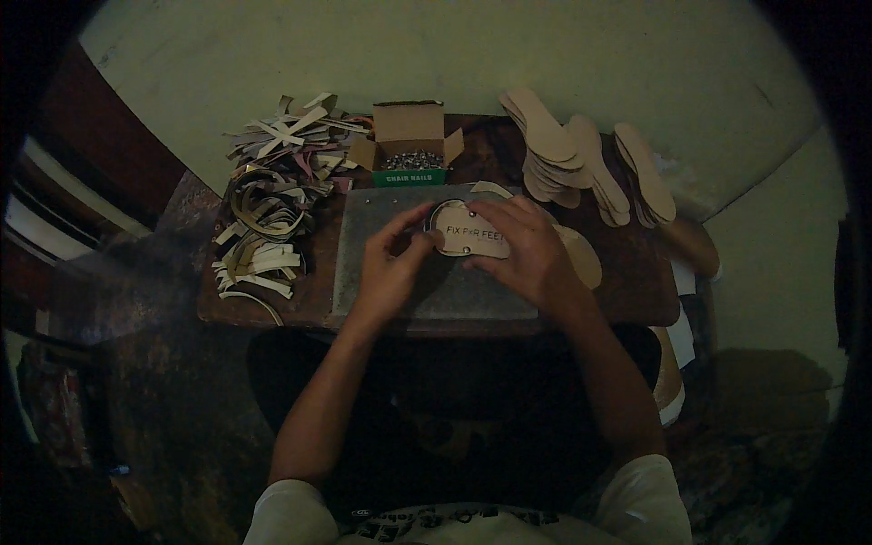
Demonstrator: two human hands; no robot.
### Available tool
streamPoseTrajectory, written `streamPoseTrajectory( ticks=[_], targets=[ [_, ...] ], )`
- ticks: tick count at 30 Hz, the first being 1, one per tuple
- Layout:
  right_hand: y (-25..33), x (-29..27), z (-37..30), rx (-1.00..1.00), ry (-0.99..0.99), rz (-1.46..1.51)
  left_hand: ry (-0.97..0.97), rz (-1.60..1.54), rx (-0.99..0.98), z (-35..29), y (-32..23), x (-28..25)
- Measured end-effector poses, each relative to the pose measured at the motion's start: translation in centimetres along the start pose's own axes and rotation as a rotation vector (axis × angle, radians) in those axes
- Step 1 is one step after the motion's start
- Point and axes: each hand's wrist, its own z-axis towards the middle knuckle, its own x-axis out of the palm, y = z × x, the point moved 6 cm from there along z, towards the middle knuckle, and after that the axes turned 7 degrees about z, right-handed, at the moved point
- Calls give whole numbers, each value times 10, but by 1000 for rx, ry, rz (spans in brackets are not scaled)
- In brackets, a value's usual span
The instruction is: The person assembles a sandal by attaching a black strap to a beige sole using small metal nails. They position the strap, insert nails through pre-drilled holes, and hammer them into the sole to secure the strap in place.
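Note:
A tan shoe insole (451, 238) with dark print lies over the grey slab, its rounded heel end toward my left hand. A narrow strip (431, 216) curves along the heel edge, and two shiny nail heads (467, 250) show on the surface. My left hand (391, 272) pinches the strip and edge at the heel between thumb and fingers. From the other side, my right hand (527, 245) grips the insole across its middle, covering part of the print. Beyond that hand a wide tan sole end (581, 257) shows; the hand hides whether it is the same piece.
The grey slab (363, 272) rests on a dark wooden table (627, 295). Behind it stands an open green-fronted box (409, 178) of nails. Heaped strips (263, 213) cover the left side; stacked insoles (549, 150) lie at the back right, against a pale wall.

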Motion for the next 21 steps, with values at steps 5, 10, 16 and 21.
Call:
streamPoseTrajectory(
  ticks=[5,10,16,21],
  targets=[
    [-3,0,-2,25,-2,-68,1,68,54,0,-7,4],
    [-4,0,-2,24,-2,-61,-23,76,134,5,2,-1],
    [-12,3,-4,82,61,-58,-42,73,-34,3,11,-4],
    [-9,-8,-3,13,-55,-226,-11,-194,-213,2,20,-6]
  ],
)
